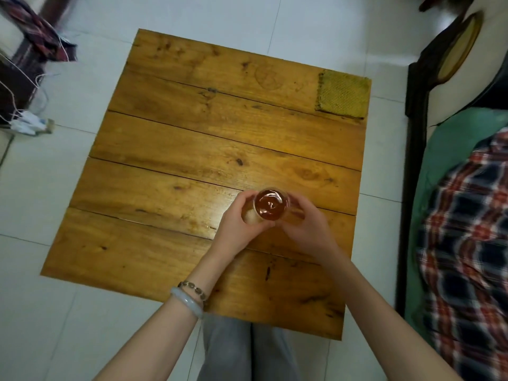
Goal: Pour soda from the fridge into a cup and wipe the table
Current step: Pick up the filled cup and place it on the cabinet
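Head view, and it is the only one.

**A:** Where does the cup [270, 206] stand?

**B:** On the wooden table [192, 149], on the near half and a little right of the middle. It is clear glass, upright, and holds a reddish-brown drink nearly to the rim.

**A:** And the hands?

**B:** Both are on it. The left hand [239, 226] wraps its fingers and thumb round the cup's left side. The right hand [305, 224] curls round the right side, and its fingertips reach the far wall. Whether the cup's base touches the wood I cannot tell, because the hands cover it.

**A:** Anything else on the table?

**B:** A yellow-green woven cloth [342, 94] lies flat at the far right corner, well apart from the cup.

**A:** Around it?

**B:** Two bracelets [189, 298] sit on the left wrist. The white tiled floor [68, 188] has a power strip [26, 121] with cables at the left, and a plaid blanket [472, 243] lies at the right.
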`<state>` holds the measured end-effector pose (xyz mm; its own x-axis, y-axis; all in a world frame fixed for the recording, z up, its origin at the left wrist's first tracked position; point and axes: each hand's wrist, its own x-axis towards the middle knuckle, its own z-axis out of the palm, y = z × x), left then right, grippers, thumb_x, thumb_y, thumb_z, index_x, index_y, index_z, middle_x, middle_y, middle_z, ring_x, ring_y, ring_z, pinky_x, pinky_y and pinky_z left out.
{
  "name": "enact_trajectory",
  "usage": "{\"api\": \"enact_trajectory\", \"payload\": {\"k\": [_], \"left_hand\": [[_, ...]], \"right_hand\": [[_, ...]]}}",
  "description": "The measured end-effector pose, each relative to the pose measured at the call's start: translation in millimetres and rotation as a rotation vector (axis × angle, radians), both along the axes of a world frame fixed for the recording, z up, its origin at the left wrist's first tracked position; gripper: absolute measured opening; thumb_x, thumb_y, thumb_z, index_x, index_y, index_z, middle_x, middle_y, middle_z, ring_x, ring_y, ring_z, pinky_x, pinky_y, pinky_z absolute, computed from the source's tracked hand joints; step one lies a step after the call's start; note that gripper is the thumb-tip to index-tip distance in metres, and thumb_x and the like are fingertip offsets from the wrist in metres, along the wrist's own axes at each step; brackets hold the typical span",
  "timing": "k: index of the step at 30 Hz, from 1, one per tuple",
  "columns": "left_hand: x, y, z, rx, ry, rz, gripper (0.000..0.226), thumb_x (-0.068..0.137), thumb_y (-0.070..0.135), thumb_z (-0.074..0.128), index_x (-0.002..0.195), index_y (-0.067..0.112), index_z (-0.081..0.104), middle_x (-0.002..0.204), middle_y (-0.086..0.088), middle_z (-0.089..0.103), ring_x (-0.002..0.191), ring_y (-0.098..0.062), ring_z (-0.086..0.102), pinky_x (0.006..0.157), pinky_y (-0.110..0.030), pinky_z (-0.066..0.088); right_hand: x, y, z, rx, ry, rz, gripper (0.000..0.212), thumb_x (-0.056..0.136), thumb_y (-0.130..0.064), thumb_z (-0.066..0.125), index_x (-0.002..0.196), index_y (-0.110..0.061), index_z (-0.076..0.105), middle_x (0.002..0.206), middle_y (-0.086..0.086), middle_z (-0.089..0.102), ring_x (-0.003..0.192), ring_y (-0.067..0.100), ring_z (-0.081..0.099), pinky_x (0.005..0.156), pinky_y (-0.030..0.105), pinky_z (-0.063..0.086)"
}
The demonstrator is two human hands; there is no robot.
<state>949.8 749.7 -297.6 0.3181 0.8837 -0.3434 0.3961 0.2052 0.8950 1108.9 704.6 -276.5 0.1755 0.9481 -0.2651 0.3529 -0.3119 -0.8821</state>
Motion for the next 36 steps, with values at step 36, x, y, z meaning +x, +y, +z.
{"api": "enact_trajectory", "payload": {"k": [36], "left_hand": [[-393.2,-168.1,348.1,0.398,-0.131,0.914,0.065,0.058,0.014,0.083,0.111,0.035,0.051,0.123,0.014,0.054,0.117,-0.005,0.051,0.077,-0.014,0.050]], "right_hand": [[-405.6,-1.7,337.7,0.143,0.344,1.181,0.063,0.081,0.020,0.041,0.131,-0.020,0.045,0.129,-0.001,0.053,0.119,0.006,0.051,0.095,0.021,0.047]]}}
